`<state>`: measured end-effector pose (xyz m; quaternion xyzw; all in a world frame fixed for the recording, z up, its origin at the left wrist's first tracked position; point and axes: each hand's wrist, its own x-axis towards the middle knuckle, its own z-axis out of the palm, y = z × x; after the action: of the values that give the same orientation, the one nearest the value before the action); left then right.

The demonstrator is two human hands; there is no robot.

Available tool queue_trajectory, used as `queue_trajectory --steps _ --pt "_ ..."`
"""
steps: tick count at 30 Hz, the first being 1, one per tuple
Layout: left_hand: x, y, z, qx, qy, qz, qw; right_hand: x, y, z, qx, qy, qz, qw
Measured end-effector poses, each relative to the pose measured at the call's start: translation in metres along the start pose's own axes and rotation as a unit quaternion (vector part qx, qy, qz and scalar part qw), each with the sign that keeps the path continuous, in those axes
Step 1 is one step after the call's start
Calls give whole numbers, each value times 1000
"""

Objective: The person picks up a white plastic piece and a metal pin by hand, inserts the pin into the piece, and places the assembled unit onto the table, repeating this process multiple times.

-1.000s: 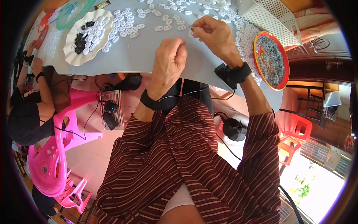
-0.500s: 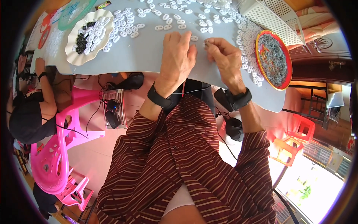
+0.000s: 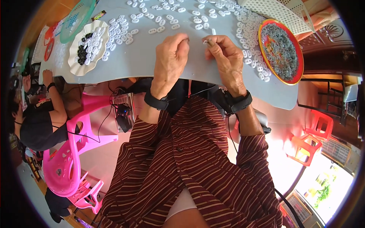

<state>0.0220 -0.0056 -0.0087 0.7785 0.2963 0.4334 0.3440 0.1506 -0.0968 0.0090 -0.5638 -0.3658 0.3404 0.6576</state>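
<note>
My left hand (image 3: pixel 170 62) is raised over the near part of the grey table (image 3: pixel 129 68), fingers curled and fingertips pressed together. Whatever those fingertips may hold is hidden. Across a small gap, my right hand (image 3: pixel 226 60) pinches a tiny pale piece (image 3: pixel 205 41) between thumb and forefinger; its kind is too small to tell. Just beyond the right fingers, a small white oval piece (image 3: pixel 213 31) appears on edge. Many white oval pieces with two holes (image 3: pixel 175 27) lie scattered farther back. Both wrists wear black bands.
A red bowl (image 3: pixel 300 68) of small grey metallic-looking parts stands at right, beside a white perforated basket (image 3: pixel 273 15). At left are a wavy-edged cream plate (image 3: pixel 74 68) with black and white pieces and a green basket (image 3: pixel 78 22). Another person's arm (image 3: pixel 55 93) rests at the table's left end.
My hands have moved apart slightly, the left one drawing back leftward. The white oval near my left fingertips no longer shows. Another white piece now appears just beyond my right hand. The view has shifted slightly.
</note>
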Motion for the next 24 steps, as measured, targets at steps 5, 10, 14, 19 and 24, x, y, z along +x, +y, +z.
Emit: queue_trajectory --steps 5,10,14,19,24 --pt "4 9 8 73 -1 44 996 0 4 -4 22 7 11 1000" --pt "1 10 20 107 -30 67 992 -1 -1 -4 47 27 24 998" --pt "3 9 19 115 -36 84 989 9 -4 -13 -69 30 14 997" --pt "1 6 21 111 -34 89 989 55 -9 -35 -191 8 50 980" --pt "-1 6 21 84 -32 70 993 53 -11 -37 -130 -36 154 979"
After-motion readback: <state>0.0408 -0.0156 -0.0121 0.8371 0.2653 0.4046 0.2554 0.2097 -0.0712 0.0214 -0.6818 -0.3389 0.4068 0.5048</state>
